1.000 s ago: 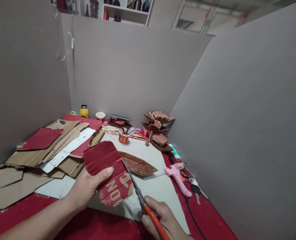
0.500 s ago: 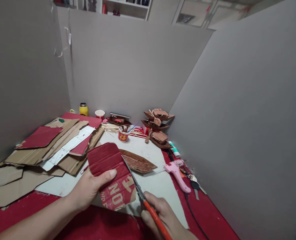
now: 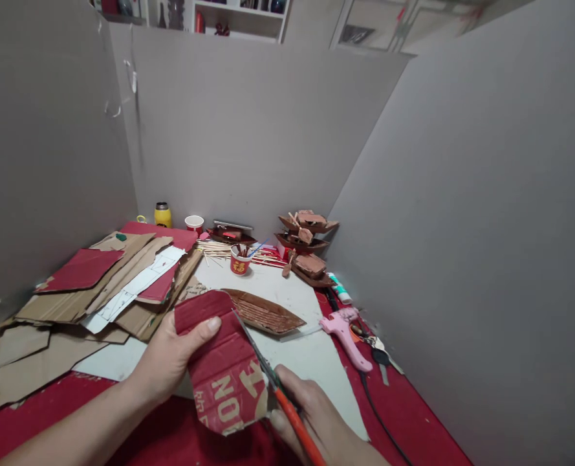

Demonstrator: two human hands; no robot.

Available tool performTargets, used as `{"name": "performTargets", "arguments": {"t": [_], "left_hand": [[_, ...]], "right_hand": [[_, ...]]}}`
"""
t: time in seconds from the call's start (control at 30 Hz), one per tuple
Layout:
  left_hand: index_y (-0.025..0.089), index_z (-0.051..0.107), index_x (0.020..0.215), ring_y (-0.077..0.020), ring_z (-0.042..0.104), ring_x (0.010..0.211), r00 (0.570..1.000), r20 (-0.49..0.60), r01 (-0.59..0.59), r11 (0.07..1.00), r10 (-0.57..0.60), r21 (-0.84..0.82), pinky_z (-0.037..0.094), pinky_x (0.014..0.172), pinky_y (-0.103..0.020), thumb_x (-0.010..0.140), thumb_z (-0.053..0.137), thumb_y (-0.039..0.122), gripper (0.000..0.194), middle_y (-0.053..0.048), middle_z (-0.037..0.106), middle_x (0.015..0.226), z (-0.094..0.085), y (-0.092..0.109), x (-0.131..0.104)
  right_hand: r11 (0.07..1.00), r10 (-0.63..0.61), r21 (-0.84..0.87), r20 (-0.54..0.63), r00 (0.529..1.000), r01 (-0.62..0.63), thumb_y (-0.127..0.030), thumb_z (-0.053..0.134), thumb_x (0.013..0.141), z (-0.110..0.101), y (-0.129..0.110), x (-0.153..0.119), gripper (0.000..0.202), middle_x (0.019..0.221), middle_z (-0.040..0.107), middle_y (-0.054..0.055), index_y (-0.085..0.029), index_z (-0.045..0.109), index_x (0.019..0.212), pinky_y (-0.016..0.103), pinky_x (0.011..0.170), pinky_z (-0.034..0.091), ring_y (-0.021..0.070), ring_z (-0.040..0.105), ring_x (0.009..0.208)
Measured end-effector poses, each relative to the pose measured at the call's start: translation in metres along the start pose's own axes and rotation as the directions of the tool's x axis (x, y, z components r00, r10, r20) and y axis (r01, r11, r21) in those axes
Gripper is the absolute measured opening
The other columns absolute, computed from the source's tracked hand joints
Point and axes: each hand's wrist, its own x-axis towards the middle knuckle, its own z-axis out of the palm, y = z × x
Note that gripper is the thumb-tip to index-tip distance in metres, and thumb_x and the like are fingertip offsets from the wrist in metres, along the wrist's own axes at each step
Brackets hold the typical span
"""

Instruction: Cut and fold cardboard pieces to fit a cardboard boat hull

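My left hand [image 3: 175, 353] grips a piece of red printed cardboard [image 3: 219, 362] by its left edge, thumb on top. Orange-handled scissors [image 3: 294, 421] are in my right hand [image 3: 311, 408]. Their blades lie along the cardboard's right edge, pointing up and away from me; whether they are parted is hard to make out. Just behind the cardboard, a brown model boat hull [image 3: 268, 312] rests on a white sheet [image 3: 326, 375], partly covered by the cardboard.
Cardboard scraps [image 3: 64, 304] and a drawn paper template [image 3: 136, 291] pile up at left. A paper cup [image 3: 240, 260], thin sticks [image 3: 219, 249] and finished model boats [image 3: 311, 268] stand at the back. A pink glue gun [image 3: 348, 340] with its cord lies at right, near keys [image 3: 380, 357].
The cardboard has turned slightly and come lower, toward me, with my left hand. The scissors have stayed along its right edge, shifting slightly left.
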Motion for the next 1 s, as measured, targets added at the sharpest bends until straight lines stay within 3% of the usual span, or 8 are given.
{"name": "performTargets", "arguments": {"t": [0.47, 0.67, 0.77, 1.0], "left_hand": [[0.017, 0.068, 0.093, -0.0178, 0.067, 0.074, 1.0, -0.013, 0.023, 0.999, -0.024, -0.039, 0.054, 0.075, -0.03, 0.073, 0.076, 0.031, 0.026, -0.004, 0.074, 0.085, 0.004, -0.004, -0.001], [0.017, 0.068, 0.09, -0.0185, 0.067, 0.069, 0.997, 0.04, 0.061, 0.997, -0.059, -0.042, 0.055, 0.07, -0.032, 0.075, 0.074, 0.032, 0.023, -0.004, 0.073, 0.081, 0.005, -0.016, -0.004], [0.017, 0.068, 0.089, -0.018, 0.067, 0.07, 0.997, 0.058, 0.062, 0.997, -0.059, -0.04, 0.055, 0.072, -0.031, 0.075, 0.074, 0.032, 0.022, -0.005, 0.073, 0.081, 0.008, -0.02, -0.007], [0.016, 0.068, 0.088, -0.0179, 0.066, 0.062, 0.993, 0.044, 0.108, 0.993, -0.106, -0.05, 0.055, 0.063, -0.03, 0.073, 0.075, 0.034, 0.025, -0.005, 0.072, 0.072, 0.013, -0.011, -0.009]], "right_hand": [[0.989, 0.056, 0.14, -0.01, 0.998, -0.054, -0.046, 0.052, 0.087, 0.003, -0.003, -0.003, 0.03, 0.061, 0.031, -0.007, -0.018, 0.047, 0.076, 0.023, 0.048, 0.025, 0.0095, 0.026, 0.054], [0.993, 0.029, 0.12, -0.052, 0.998, -0.023, -0.038, 0.053, 0.088, 0.007, 0.004, 0.0, 0.021, 0.065, 0.043, -0.005, -0.02, 0.046, 0.081, 0.022, 0.053, 0.031, 0.0103, 0.033, 0.057], [0.989, 0.045, 0.146, -0.049, 0.998, -0.038, -0.037, 0.052, 0.089, 0.006, 0.002, 0.0, 0.021, 0.064, 0.041, -0.006, -0.02, 0.045, 0.08, 0.022, 0.052, 0.031, 0.0101, 0.031, 0.056], [0.981, 0.003, 0.192, -0.048, 0.999, 0.006, -0.04, 0.057, 0.085, 0.003, 0.001, -0.001, 0.027, 0.062, 0.034, -0.007, -0.02, 0.043, 0.075, 0.022, 0.049, 0.027, 0.0098, 0.029, 0.056]]}}
